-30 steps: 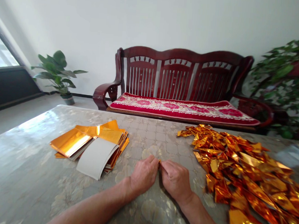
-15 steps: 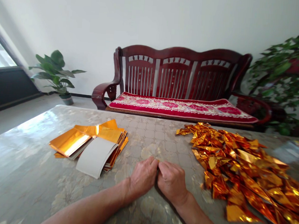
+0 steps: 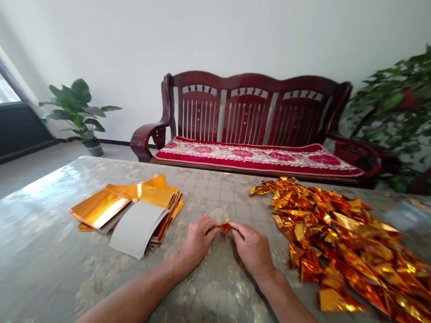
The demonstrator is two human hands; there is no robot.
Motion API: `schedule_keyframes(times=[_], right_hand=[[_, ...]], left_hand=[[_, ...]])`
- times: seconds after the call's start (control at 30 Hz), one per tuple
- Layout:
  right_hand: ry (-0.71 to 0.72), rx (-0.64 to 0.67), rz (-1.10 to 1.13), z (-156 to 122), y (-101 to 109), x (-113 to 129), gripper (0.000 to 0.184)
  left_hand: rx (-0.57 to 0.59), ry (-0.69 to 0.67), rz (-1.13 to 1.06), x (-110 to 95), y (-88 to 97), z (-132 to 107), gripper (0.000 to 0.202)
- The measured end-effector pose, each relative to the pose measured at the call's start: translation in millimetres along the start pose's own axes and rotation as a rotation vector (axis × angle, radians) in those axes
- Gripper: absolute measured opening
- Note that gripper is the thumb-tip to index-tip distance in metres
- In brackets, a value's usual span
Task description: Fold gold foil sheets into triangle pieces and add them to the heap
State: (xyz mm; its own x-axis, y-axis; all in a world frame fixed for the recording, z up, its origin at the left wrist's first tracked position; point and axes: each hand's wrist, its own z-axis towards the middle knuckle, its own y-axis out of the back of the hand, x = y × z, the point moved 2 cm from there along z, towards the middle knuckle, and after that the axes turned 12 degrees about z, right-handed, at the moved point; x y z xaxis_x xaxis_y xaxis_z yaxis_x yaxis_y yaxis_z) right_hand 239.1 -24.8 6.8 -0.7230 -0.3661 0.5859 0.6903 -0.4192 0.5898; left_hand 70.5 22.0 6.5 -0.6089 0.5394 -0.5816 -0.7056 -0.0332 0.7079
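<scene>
A small piece of folded gold foil paper [image 3: 226, 227] shows between my fingertips above the middle of the table. My left hand [image 3: 198, 239] is closed, pinching its left end between thumb and fingers. At the other end, my right hand [image 3: 253, 248] pinches it the same way. Most of the piece is covered by my fingers. To the left lies a loose stack of flat gold foil sheets [image 3: 103, 205], with a grey-white sheet [image 3: 137, 229] face up on its near side. A heap of folded gold foil pieces [image 3: 328, 233] spreads over the right of the table.
A clear patterned cover lies over the table [image 3: 92, 290]. Behind its far edge stands a dark red wooden bench [image 3: 244, 119] with a floral seat cover [image 3: 260, 156]. A clear plastic bag [image 3: 407, 214] lies at the right. Potted plants [image 3: 81, 105] flank the bench.
My hands have moved apart slightly at the fingertips, and the folded foil between them has come into view. The view has shifted a little; the stack and heap look unchanged.
</scene>
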Motion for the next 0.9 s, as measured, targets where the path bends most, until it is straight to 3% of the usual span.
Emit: schedule_keyframes(times=[0.37,0.47,0.6,0.73,0.9], right_hand=[[-0.051,-0.007,0.082,0.9,0.8,-1.6,0.026],[0.000,-0.088,0.093,3.1,8.4,9.5,0.034],[0.092,-0.179,0.053,5.7,16.6,31.1,0.024],[0.032,-0.184,-0.026,6.5,14.3,38.8,0.008],[-0.027,-0.191,-0.077,6.6,11.6,35.9,0.005]], left_hand=[[-0.157,0.011,-0.041,-2.3,8.0,-2.6,0.011],[-0.197,-0.017,-0.062,-1.7,9.3,-3.2,0.008],[-0.172,-0.028,-0.080,-0.4,6.9,-5.2,0.006],[-0.123,-0.034,-0.082,-2.9,2.9,-8.5,0.005],[-0.079,-0.071,-0.049,-9.7,2.3,-12.2,0.007]])
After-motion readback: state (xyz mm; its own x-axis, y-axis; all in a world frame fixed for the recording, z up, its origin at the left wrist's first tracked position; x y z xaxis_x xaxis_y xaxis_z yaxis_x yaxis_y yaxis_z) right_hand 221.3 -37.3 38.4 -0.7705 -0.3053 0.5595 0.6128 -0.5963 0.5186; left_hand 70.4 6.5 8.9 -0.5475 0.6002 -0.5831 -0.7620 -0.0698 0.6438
